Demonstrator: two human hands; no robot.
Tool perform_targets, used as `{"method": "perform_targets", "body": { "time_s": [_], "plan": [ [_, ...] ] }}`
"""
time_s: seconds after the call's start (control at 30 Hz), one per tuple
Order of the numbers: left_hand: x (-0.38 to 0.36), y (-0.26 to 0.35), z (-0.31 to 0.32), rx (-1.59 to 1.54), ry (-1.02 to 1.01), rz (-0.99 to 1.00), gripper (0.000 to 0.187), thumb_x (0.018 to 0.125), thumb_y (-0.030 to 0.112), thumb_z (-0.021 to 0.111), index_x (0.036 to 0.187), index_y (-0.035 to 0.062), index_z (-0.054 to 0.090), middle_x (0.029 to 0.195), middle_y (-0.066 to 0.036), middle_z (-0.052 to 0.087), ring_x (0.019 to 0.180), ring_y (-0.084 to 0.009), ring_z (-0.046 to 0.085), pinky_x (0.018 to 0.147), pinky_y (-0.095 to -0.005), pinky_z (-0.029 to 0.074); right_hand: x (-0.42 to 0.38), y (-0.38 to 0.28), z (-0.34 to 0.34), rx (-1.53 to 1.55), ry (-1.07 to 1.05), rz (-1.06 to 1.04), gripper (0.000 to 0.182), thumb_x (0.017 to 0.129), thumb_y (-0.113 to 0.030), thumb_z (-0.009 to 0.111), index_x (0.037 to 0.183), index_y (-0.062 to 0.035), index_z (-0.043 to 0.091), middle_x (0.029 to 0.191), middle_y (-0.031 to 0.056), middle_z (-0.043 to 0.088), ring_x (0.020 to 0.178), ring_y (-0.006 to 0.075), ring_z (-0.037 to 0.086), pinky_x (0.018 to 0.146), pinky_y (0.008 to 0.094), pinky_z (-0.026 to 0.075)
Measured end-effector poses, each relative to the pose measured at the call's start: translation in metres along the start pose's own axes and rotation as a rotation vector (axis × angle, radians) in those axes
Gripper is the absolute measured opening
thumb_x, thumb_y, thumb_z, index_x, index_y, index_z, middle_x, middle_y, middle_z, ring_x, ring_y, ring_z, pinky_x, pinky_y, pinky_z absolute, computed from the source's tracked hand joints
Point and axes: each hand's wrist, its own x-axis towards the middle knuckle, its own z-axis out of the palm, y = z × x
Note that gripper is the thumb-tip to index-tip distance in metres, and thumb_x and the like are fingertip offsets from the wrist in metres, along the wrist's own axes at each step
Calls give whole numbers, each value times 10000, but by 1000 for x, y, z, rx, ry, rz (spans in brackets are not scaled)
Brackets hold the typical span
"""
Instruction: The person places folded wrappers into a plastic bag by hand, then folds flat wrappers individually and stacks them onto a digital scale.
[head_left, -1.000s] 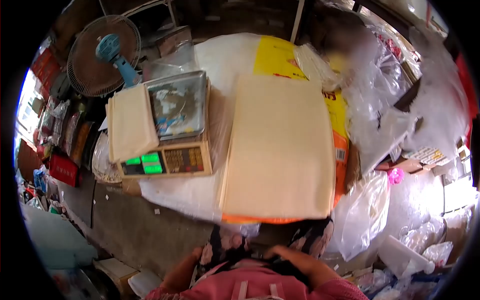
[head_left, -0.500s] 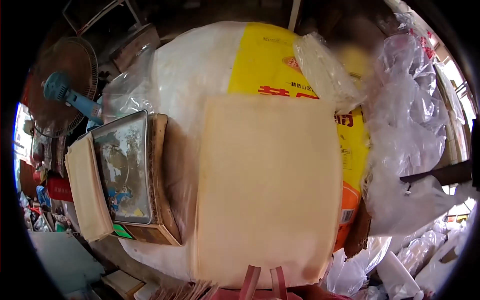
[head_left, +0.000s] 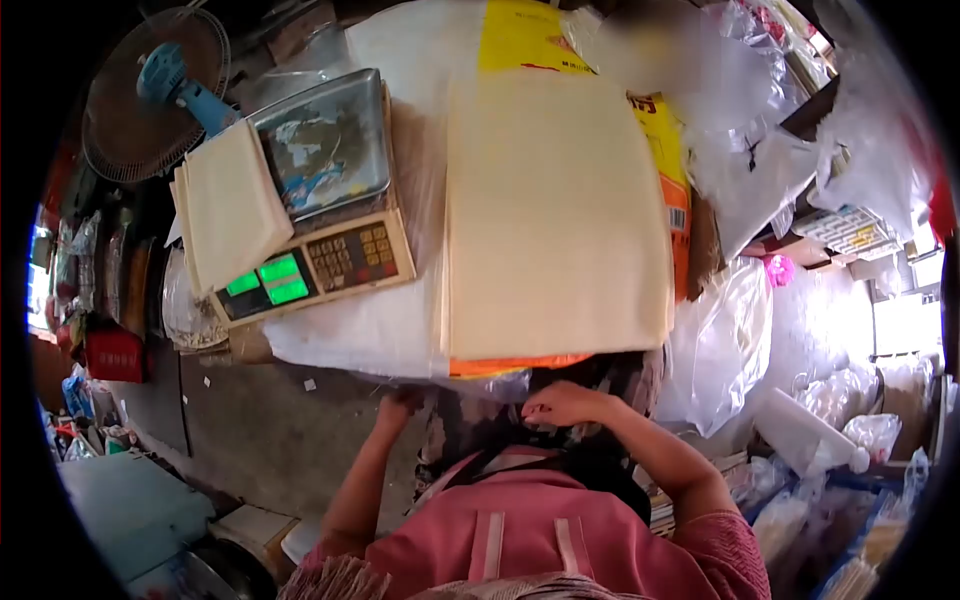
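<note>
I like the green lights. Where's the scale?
In the head view, the scale sits upper left on the white sack, between the small paper stack and the big stack.

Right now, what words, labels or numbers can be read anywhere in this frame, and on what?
Nothing can be read for certain.
Scale: green display panels lit, digits too blurred; keypad marks too small.
Yellow sack: red print at the edge of the cream sheets, mostly covered, illegible.
Sack's orange side: white barcode label, too small.
Box at right: print too small.

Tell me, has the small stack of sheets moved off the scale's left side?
No. The small stack of sheets stays against the scale; only the camera shifted.
</note>
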Motion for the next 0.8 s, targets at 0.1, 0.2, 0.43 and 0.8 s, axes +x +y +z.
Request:
{"method": "perform_targets", "body": {
  "time_s": [0.1, 0.2, 0.43, 0.8],
  "plan": [
    [-19, 47, -7, 24, -64, 242, 230, 847, 157, 612, 993, -14, 655, 803, -57, 667, 737, -103, 609, 697, -268, 505, -26, -90, -26, 16, 454, -148, 115, 851, -133, 613, 929, -62, 660, 819, 107, 638, 758, 274, 628, 676, 321, 497],
    [-56, 108, -10, -38, -190, 333, 202, 849, 120, 615, 990, -20, 647, 803, -56, 660, 742, -106, 612, 698, -265, 504, -21, -124, -45, -287, 828, -205, 146, 799, -130, 652, 926, -58, 651, 898, 101, 623, 829, 285, 599, 743, 364, 482],
    [-111, 198, 8, 204, -239, 894, 157, 837, 78, 632, 989, 43, 650, 892, -99, 662, 765, -138, 629, 693, -260, 498, 8, -104, -66, -577, 727, -104, 137, 765, -111, 654, 893, -65, 637, 978, 68, 626, 948, 270, 576, 821, 375, 475],
    [-105, 240, 68, 338, -78, 1437, 280, 633, -62, 596, 880, 64, 641, 868, -86, 625, 843, -294, 612, 740, -376, 501, 11, -102, -90, -104, 753, -52, 105, 863, -108, 590, 875, -7, 565, 892, 103, 646, 842, 217, 641, 716, 318, 515]
  ]
}}
